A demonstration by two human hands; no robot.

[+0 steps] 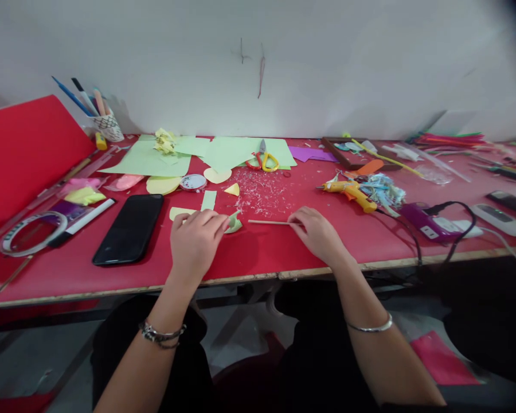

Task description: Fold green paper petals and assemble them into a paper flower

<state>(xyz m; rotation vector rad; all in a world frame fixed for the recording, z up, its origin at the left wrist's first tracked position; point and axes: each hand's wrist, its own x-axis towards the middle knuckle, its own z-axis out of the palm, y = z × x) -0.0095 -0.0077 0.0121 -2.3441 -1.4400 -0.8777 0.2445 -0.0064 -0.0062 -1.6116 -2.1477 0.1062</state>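
My left hand (pixel 195 238) rests on the red table (pixel 258 252), its fingers pinched on a small pale green paper piece (pixel 233 222). My right hand (pixel 318 232) lies to the right of it, fingertips closed on the end of a thin wooden stick (pixel 269 222) that lies flat and points left toward the green piece. A patch of tiny paper scraps (pixel 262 198) is scattered just beyond the stick.
A black phone (pixel 129 228) lies left of my left hand. Green paper sheets (pixel 223 152), red-and-yellow scissors (pixel 263 160), a yellow glue gun (pixel 350 192), a purple device with black cable (pixel 425 225), a tape roll (pixel 32 232) and a pen cup (pixel 105 126) crowd the table.
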